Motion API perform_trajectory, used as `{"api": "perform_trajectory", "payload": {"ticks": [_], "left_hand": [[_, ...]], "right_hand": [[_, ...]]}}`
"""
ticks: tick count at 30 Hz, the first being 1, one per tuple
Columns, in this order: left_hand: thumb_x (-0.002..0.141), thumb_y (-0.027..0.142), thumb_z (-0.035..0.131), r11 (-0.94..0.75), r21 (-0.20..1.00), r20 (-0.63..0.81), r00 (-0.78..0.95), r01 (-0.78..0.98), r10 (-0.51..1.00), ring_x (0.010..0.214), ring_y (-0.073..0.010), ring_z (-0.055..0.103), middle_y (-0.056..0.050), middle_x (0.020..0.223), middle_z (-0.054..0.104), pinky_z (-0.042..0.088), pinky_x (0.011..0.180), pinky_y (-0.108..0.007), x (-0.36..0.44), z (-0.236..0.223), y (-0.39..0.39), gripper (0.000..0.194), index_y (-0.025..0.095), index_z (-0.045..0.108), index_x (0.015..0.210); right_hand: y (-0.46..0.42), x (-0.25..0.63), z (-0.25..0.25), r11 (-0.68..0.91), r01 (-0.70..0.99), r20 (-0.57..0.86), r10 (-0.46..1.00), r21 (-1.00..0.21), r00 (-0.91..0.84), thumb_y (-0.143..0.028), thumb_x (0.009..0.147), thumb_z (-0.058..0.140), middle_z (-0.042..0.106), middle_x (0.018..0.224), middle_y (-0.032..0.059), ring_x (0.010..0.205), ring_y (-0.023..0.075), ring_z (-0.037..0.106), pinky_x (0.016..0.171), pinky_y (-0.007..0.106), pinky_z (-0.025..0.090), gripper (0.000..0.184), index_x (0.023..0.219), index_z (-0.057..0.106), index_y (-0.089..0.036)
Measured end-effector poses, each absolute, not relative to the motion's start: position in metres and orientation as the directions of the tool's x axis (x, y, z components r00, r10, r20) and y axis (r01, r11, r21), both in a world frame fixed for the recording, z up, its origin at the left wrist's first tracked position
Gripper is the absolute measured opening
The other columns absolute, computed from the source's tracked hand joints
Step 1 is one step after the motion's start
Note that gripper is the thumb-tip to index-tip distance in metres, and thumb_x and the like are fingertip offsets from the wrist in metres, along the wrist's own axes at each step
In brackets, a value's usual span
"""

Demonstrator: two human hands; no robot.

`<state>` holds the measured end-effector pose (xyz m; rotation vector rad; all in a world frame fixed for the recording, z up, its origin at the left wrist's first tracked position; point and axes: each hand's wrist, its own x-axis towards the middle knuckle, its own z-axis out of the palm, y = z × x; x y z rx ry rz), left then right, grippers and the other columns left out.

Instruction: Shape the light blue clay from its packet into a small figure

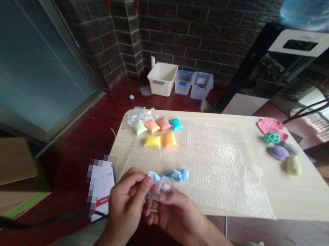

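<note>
My left hand [131, 195] and my right hand [178, 214] meet at the table's near edge, both closed on a small clear plastic bag [157, 187] with some light blue stuff in it. The left thumb and fingers pinch one side; the right thumb presses the other. Just beyond the fingers, blue modelling clay [176, 175] lies in torn bits with a round ball at its right end. It rests on bubble wrap [211, 161] spread over the table. Farther off sit several filled clay packets, among them a yellow packet [153, 141] and a turquoise packet [176, 124].
On the table's right are a pink clay piece [270, 127], a green clay lump [272, 137], a purple lump [278, 152] and a pale yellow lump [292, 166]. Left stand a phone-like screen [102, 188] and a cardboard box [1, 162]. Bins [161, 80] line the wall near a water dispenser [257, 67].
</note>
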<state>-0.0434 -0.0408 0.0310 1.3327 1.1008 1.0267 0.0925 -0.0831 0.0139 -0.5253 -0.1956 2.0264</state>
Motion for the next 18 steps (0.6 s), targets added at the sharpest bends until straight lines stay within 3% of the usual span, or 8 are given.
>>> {"api": "perform_trajectory", "payload": {"ticks": [3, 6, 9, 12, 15, 18], "left_hand": [[0.098, 0.044, 0.065, 0.063, 0.998, -0.065, 0.193, 0.014, 0.979, 0.056, -0.0117, 0.054, 0.003, 0.071, 0.056, 0.044, 0.05, -0.021, -0.045, 0.026, -0.039, 0.033, 0.02, 0.059, 0.075], [0.099, 0.044, 0.064, 0.044, 0.998, -0.051, 0.161, 0.049, 0.986, 0.062, -0.013, 0.052, 0.002, 0.067, 0.055, 0.043, 0.056, -0.021, -0.047, 0.022, -0.036, 0.035, 0.019, 0.06, 0.075], [0.099, 0.042, 0.064, -0.016, 0.995, -0.001, 0.17, 0.099, 0.985, 0.063, -0.0127, 0.048, 0.002, 0.067, 0.052, 0.039, 0.057, -0.022, -0.049, 0.022, -0.033, 0.036, 0.019, 0.061, 0.073], [0.097, 0.039, 0.067, -0.067, 0.993, 0.047, 0.202, 0.094, 0.978, 0.072, -0.0151, 0.054, 0.0, 0.075, 0.056, 0.043, 0.065, -0.024, -0.051, 0.023, -0.031, 0.035, 0.018, 0.064, 0.07], [0.096, 0.041, 0.066, -0.016, 0.997, 0.001, 0.189, 0.08, 0.982, 0.068, -0.0153, 0.053, 0.0, 0.071, 0.055, 0.042, 0.063, -0.024, -0.052, 0.022, -0.03, 0.036, 0.018, 0.062, 0.068], [0.098, 0.043, 0.064, 0.037, 0.996, -0.049, 0.161, 0.076, 0.986, 0.062, -0.0139, 0.049, 0.002, 0.064, 0.055, 0.039, 0.058, -0.023, -0.053, 0.021, -0.029, 0.038, 0.019, 0.059, 0.069]], "right_hand": [[-0.081, 0.095, 0.016, -0.438, -0.78, -0.302, 0.895, -0.448, -0.329, -0.026, 0.076, 0.082, 0.07, 0.076, 0.0016, 0.068, 0.0128, 0.064, 0.068, 0.025, 0.049, 0.022, 0.093, 0.074, -0.015], [-0.08, 0.097, 0.018, -0.344, -0.68, -0.256, 0.939, -0.647, -0.23, -0.03, 0.077, 0.085, 0.069, 0.076, 0.0015, 0.065, 0.0111, 0.058, 0.065, 0.025, 0.046, 0.022, 0.091, 0.077, -0.015], [-0.081, 0.1, 0.017, -0.267, -0.498, -0.18, 0.96, -0.825, -0.215, -0.036, 0.081, 0.085, 0.067, 0.077, 0.0007, 0.067, 0.0127, 0.056, 0.067, 0.027, 0.044, 0.023, 0.09, 0.078, -0.017], [-0.083, 0.104, 0.017, -0.061, -0.216, -0.029, 0.989, -0.975, -0.147, -0.034, 0.089, 0.076, 0.069, 0.083, 0.0024, 0.077, 0.0174, 0.059, 0.073, 0.032, 0.047, 0.016, 0.098, 0.08, -0.021], [-0.086, 0.108, 0.02, 0.208, 0.152, 0.189, 0.973, -0.966, -0.133, -0.025, 0.093, 0.068, 0.074, 0.096, 0.0073, 0.086, 0.0226, 0.064, 0.082, 0.038, 0.051, 0.026, 0.118, 0.076, -0.023], [-0.086, 0.111, 0.022, 0.37, 0.346, 0.302, 0.924, -0.862, -0.236, -0.02, 0.092, 0.065, 0.074, 0.118, 0.0129, 0.1, 0.0279, 0.068, 0.089, 0.043, 0.054, 0.048, 0.14, 0.063, -0.023]]}}
